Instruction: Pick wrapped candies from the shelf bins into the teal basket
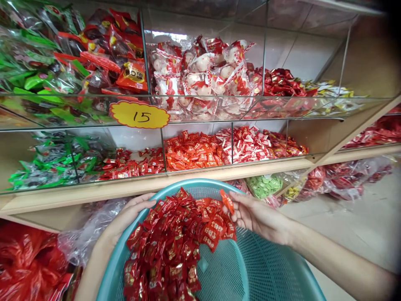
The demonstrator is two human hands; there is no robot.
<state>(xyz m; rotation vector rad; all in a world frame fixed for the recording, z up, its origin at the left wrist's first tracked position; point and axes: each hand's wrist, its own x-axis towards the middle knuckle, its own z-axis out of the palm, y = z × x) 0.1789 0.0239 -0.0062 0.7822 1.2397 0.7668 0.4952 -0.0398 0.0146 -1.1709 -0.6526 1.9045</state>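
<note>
A teal plastic basket (269, 259) with mesh sides fills the lower middle of the view. Inside, dark red wrapped candies (166, 246) with gold print are heaped along its left side, and a smaller group of orange-red candies (213, 230) lies at their right. My left hand (138, 207) grips the basket's left rim, its thumb over the edge. Over the right part of the basket, my right hand (250, 215) pinches an orange-red candy packet (227, 201) between thumb and fingers. Its other fingers are curled beside the orange-red candies.
Just beyond the basket is a wooden shelf (94, 194) with glass-divided bins of wrapped sweets. Orange-red candies (194, 150) fill a lower bin. A yellow price tag (139, 115) reads 15. Bagged goods (344, 179) lie below right, and a red plastic bag (28, 259) lower left.
</note>
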